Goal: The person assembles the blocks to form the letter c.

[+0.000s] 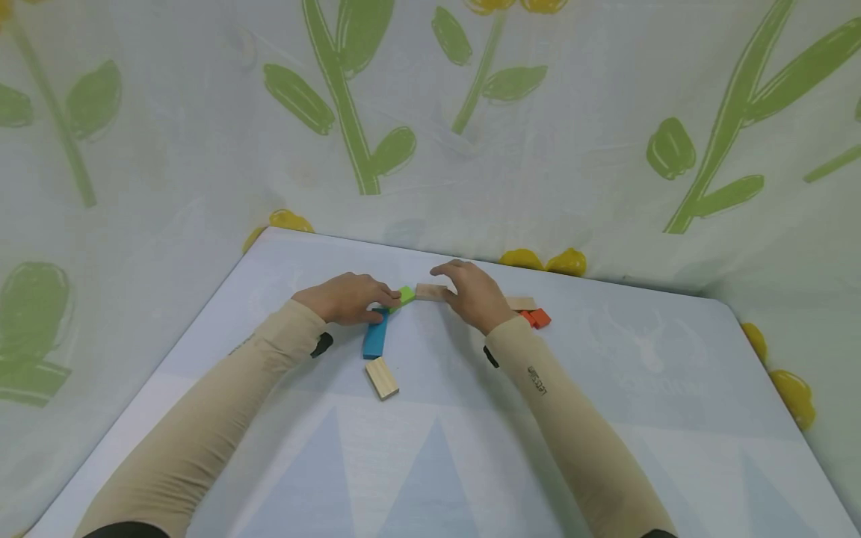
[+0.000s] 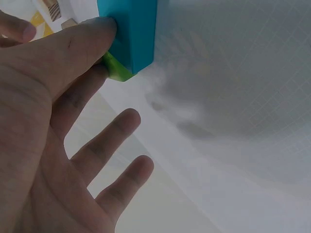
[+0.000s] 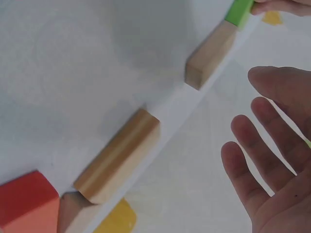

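Observation:
My left hand (image 1: 346, 297) has its thumb against the end of a blue block (image 1: 375, 336) and its index finger at a bright green block (image 1: 406, 295). In the left wrist view the blue block (image 2: 127, 34) and the green block (image 2: 119, 70) meet at the thumb and index finger, with two other fingers stretched out. A plain wooden block (image 1: 429, 291) continues from the green one. My right hand (image 1: 479, 295) hovers by its right end, fingers spread and holding nothing. In the right wrist view that wooden block (image 3: 209, 56) stands apart from the hand.
Right of my right hand lie another wooden block (image 1: 521, 303) and red blocks (image 1: 540, 317). Nearer me, a wooden block (image 1: 382, 378) lies below the blue one. The white table's far edge (image 1: 377, 240) runs just behind the row, with a flowered cloth (image 1: 572, 149) beyond.

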`<state>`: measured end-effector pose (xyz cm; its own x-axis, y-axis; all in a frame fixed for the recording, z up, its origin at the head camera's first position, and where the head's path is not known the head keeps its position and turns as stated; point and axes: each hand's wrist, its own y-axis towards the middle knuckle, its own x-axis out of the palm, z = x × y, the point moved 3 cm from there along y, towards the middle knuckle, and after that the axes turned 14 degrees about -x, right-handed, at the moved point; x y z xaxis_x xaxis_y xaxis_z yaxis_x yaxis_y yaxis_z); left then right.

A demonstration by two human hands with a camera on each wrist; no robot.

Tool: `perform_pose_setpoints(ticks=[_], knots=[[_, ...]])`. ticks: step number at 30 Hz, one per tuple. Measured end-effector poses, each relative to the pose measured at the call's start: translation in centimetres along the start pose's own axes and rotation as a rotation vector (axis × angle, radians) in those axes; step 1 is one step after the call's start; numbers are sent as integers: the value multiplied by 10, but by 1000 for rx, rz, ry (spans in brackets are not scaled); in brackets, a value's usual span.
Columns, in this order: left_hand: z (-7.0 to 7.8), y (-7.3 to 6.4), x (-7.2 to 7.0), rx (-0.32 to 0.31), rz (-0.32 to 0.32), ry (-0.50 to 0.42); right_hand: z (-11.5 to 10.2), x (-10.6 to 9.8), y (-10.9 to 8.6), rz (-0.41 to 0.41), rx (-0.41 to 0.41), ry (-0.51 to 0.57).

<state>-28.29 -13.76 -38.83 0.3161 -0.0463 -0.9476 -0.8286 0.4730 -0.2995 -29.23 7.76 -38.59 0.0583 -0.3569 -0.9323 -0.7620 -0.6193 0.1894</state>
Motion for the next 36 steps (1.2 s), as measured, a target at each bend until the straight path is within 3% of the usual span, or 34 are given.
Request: perform_pose_setpoints(ticks=[9, 15, 23, 36], knots=[[1, 0, 1, -17, -1, 1, 3, -20, -17, 98, -50, 30], [2, -1, 1, -5, 10, -3, 17, -28, -29, 140, -24, 77], [0, -4, 1, -16, 4, -6, 31, -33, -43, 133, -8, 84], [0, -2, 3, 7, 20, 3, 48, -25, -53, 60, 92, 84]])
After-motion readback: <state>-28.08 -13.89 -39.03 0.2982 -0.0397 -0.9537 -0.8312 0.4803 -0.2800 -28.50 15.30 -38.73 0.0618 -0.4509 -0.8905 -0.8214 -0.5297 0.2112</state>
